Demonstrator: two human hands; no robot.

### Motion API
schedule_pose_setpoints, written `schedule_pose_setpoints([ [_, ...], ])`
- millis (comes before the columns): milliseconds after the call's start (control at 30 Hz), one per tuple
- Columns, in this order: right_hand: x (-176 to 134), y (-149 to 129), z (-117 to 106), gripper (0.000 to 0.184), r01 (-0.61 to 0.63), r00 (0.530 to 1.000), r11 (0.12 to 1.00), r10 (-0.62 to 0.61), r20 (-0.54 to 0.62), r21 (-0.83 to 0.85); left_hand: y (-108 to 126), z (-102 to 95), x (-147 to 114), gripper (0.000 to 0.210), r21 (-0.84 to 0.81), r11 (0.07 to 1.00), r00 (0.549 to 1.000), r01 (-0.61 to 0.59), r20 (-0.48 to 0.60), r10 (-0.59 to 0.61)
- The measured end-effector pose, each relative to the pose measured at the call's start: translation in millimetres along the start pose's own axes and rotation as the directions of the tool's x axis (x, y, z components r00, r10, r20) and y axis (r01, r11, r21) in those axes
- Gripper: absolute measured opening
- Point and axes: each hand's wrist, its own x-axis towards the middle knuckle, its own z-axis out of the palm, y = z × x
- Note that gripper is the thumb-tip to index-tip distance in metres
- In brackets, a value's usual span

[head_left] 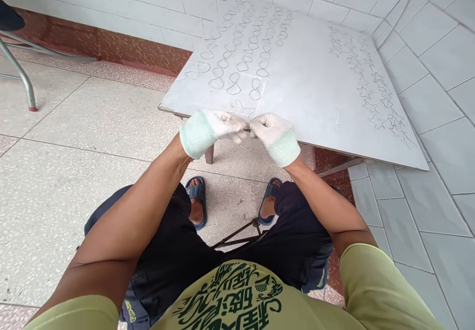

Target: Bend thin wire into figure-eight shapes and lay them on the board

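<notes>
A thin wire [243, 108], bent into part of a star, rises above my gloved fingertips at the front edge of the white board. My left hand [225, 124], in a white knit glove with a mint cuff, closes on the wire from the left. From the right, my right hand [272, 128] in a matching glove pinches it. The fingertips nearly meet, and they hide the lower part of the wire. Beyond my hands, several figure-eight wires [233, 83] lie in rows, with star-shaped wires [377, 122] at the right.
The white board [304, 87] lies on a wooden support [210, 155] against the tiled walls [441, 107]. A metal chair leg [27, 85] stands on the speckled floor [70, 181] at the left. My slippered feet and a folding metal frame [237, 234] are below.
</notes>
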Motion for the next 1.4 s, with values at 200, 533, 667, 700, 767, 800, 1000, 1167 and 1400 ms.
schedule_pose_setpoints([
  [200, -1.5, -3.6, -0.9, 0.029, 0.013, 1.0, 1.0, -0.013, -0.005, -0.022, 0.5, -4.0, -2.7, 0.025, 0.03, 0.998, 0.995, 0.047, 0.091, -0.049],
  [533, 3.1, -2.8, -4.3, 0.034, -0.002, 0.999, 0.998, 0.0, 0.04, 0.055, -7.6, 10.2, 6.7, 0.041, -0.176, 0.984, 0.958, -0.017, 0.281, 0.067],
  [667, 1.0, -5.4, -3.1, 0.035, -0.046, 0.996, 0.967, 0.026, 0.082, 0.251, -11.6, 21.9, 5.1, 0.047, -0.21, 0.971, 0.951, -0.115, 0.26, 0.169],
  [700, 1.4, -4.9, -2.4, 0.037, -0.051, 0.995, 0.955, 0.023, 0.099, 0.291, -12.6, 23.9, 4.6, 0.046, -0.217, 0.968, 0.954, -0.123, 0.243, 0.175],
  [767, 3.5, -3.1, -1.3, 0.039, -0.065, 0.991, 0.935, 0.019, 0.134, 0.35, -14.3, 26.4, 4.0, 0.044, -0.226, 0.967, 0.962, -0.121, 0.213, 0.171],
  [800, 5.1, -2.1, -1.1, 0.04, -0.077, 0.988, 0.927, 0.022, 0.151, 0.367, -14.7, 26.8, 4.0, 0.043, -0.227, 0.967, 0.963, -0.117, 0.211, 0.166],
  [1000, 9.6, 0.3, -1.7, 0.045, -0.082, 0.979, 0.946, 0.017, 0.204, 0.314, -12.4, 26.3, 7.8, 0.044, -0.202, 0.973, 0.972, -0.111, 0.181, 0.149],
  [1167, 5.3, -1.1, -1.0, 0.038, -0.053, 0.98, 0.977, 0.011, 0.199, 0.207, -6.4, 26.4, 2.9, 0.04, -0.172, 0.978, 0.977, -0.121, 0.151, 0.148],
  [1400, 13.0, 7.4, -10.7, 0.018, -0.009, 0.999, 0.993, 0.005, 0.035, 0.121, 2.6, 29.1, -15.9, 0.019, 0.035, 0.997, 0.991, -0.074, -0.112, 0.077],
])
